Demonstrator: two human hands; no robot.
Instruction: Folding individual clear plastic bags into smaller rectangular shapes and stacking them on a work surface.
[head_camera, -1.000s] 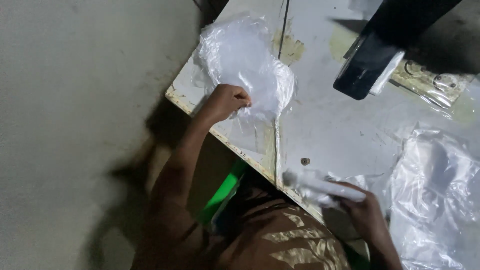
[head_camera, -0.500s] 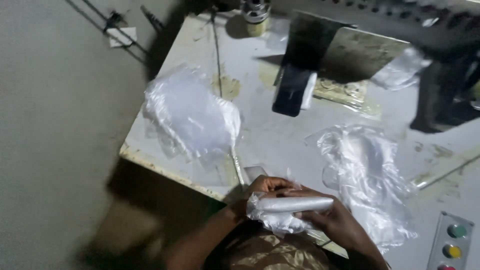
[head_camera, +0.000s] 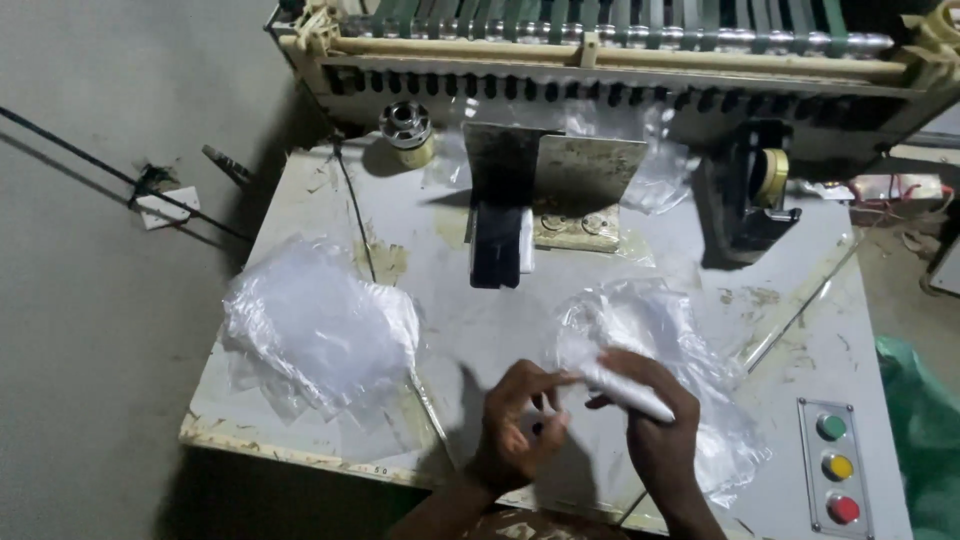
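Our hands meet at lower centre: the right hand (head_camera: 655, 425) grips a white roll (head_camera: 625, 390), the left hand (head_camera: 520, 425) pinches its end, above the tabletop (head_camera: 450, 330); plastic bags (head_camera: 315, 330) lie left.

Small packaging workshop, worn metal machine table (head_camera: 460, 330), roller machine (head_camera: 620, 50) behind, coloured push-buttons (head_camera: 836, 466), stacks of clear plastic bags (head_camera: 320, 330), bare concrete floor (head_camera: 90, 330)

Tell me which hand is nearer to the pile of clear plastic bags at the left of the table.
Left. The left hand lies just right of the pile of clear plastic bags, apart from it. The right hand is farther right, holding a white roll.
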